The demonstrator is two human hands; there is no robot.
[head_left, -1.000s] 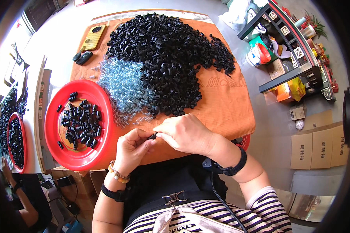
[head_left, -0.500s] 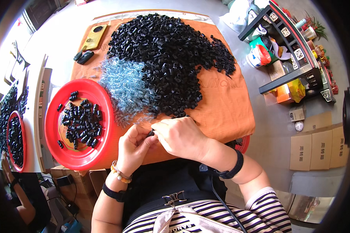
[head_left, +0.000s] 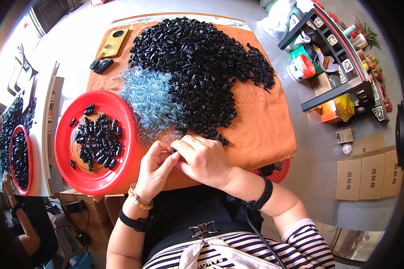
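My left hand (head_left: 156, 167) and my right hand (head_left: 204, 160) meet at the near edge of the orange-covered table, fingertips pinched together. Between them is a small black plastic part (head_left: 173, 151), mostly hidden by the fingers. Just beyond my hands spreads a large heap of small black plastic parts (head_left: 188, 58). Against its left side lies a pile of small, shiny, clear-looking springs (head_left: 148, 96). Left of my left hand stands a red round plate (head_left: 63, 143), holding many short black cylindrical pieces (head_left: 98, 141).
A yellow phone-like case (head_left: 114, 43) and a black oval object (head_left: 103, 66) lie at the table's far left. A mirror (head_left: 18, 148) at left reflects the table. Under the right edge sits a red basket (head_left: 280, 171). Cardboard boxes (head_left: 368, 177) and a dark shelf (head_left: 334, 96) stand right.
The view has shifted slightly. My hands stay together at the table edge, the right one turned a little, fingers still pinched around the small black part.
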